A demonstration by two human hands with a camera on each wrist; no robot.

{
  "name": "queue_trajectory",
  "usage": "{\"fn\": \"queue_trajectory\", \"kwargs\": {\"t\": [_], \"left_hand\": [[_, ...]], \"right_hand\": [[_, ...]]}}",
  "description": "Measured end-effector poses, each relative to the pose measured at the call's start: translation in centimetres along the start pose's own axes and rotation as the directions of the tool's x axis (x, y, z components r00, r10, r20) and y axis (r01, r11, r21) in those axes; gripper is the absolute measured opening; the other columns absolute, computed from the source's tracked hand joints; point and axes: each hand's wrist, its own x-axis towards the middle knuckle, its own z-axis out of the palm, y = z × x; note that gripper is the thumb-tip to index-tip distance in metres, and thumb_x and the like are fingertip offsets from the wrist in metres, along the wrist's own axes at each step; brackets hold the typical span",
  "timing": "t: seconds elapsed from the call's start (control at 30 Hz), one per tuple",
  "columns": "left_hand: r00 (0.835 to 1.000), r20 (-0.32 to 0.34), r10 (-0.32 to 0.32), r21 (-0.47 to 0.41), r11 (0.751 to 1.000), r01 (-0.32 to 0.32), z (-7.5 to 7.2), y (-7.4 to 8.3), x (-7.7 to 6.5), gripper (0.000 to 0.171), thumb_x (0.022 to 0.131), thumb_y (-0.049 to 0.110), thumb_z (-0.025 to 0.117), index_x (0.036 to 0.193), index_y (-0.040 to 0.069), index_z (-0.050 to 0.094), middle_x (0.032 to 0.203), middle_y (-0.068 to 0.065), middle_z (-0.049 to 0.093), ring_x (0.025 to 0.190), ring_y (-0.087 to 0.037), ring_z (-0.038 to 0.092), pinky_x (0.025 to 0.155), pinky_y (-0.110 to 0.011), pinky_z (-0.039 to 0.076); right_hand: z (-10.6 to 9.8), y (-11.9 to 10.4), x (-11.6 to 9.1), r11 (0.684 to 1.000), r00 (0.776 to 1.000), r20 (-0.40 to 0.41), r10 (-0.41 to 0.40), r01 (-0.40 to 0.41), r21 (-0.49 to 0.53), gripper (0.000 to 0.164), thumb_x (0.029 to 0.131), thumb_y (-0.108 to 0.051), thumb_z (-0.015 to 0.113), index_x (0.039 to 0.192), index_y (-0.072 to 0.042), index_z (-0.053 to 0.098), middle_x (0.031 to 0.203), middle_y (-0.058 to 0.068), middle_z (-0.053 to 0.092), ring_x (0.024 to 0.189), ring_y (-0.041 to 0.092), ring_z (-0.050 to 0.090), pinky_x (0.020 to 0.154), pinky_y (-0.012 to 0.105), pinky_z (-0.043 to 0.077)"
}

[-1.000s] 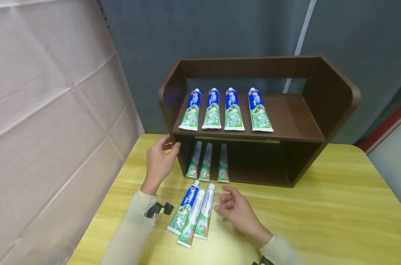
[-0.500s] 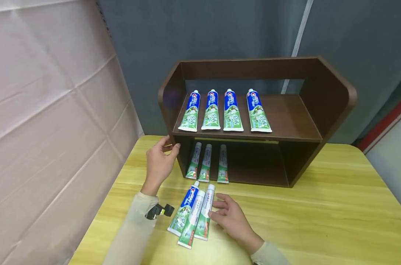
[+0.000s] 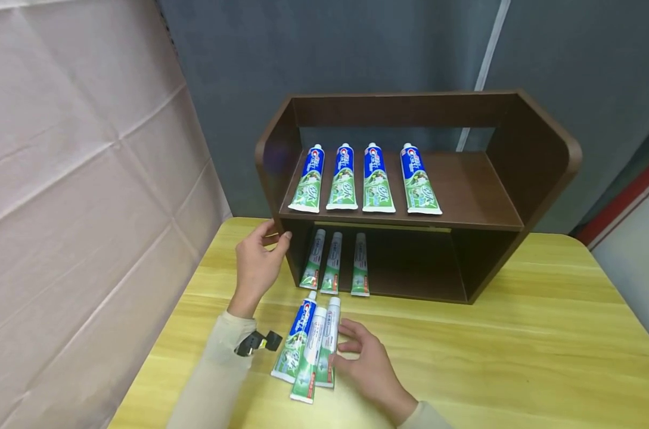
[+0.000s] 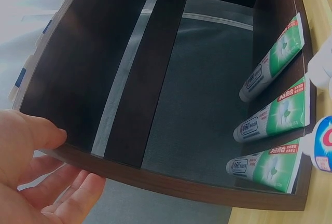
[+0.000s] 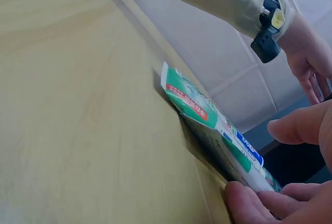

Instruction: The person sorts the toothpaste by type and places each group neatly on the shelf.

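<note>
My left hand (image 3: pixel 258 262) holds the left side panel of a dark brown shelf (image 3: pixel 415 298), thumb inside and fingers outside, as the left wrist view shows. On the table, three toothpaste tubes lie bunched together: a blue-green tube (image 3: pixel 297 342), a white-green tube (image 3: pixel 309 357) overlapping its neighbours, and another white-green tube (image 3: pixel 328 333) on the right. My right hand (image 3: pixel 369 369) is at that rightmost tube. Its fingertips (image 5: pixel 244 203) are against the tube's edge low over the table, while the thumb (image 5: pixel 295 128) stands apart from the tube.
Several blue-green toothpaste tubes (image 3: pixel 378 185) lie in a row on the upper shelf board. Below, three white-green tubes (image 3: pixel 332 262) lie at the left of the lower compartment. A pale cloth wall (image 3: pixel 88 179) runs along the table's left side, and a grey curtain hangs behind.
My right hand has moved left up to the rightmost tube on the table. The bunched tubes have shifted and turned slightly to the left. My left hand has stayed on the shelf panel.
</note>
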Motion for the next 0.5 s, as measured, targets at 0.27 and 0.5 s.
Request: {"fn": "queue_trajectory", "kwargs": {"t": [0.27,0.5], "left_hand": [[1.000,-0.003,0.007,-0.005,1.000,-0.007,0.1,-0.1,0.0,0.036,0.100,0.024,0.075,0.132,0.009,0.073,0.126,-0.012,0.077,0.105,-0.032,0.078,0.085,-0.048,0.066],[1.000,-0.002,0.014,0.000,1.000,-0.014,0.1,-0.1,0.0,0.036,0.100,0.024,0.075,0.132,0.009,0.073,0.126,-0.012,0.077,0.105,-0.032,0.078,0.085,-0.048,0.067]], "right_hand": [[0.9,-0.1,-0.5,0.999,1.000,0.025,-0.013,0.014,-0.049,0.086,0.081,-0.013,0.089,0.155,0.002,0.046,0.141,0.021,0.061,0.113,0.027,0.067,0.080,0.025,0.062],[1.5,-0.3,-0.4,0.999,0.999,0.050,-0.023,0.025,-0.041,0.094,0.076,-0.002,0.090,0.156,0.006,0.042,0.132,0.020,0.061,0.104,0.024,0.068,0.078,0.023,0.064]]}}
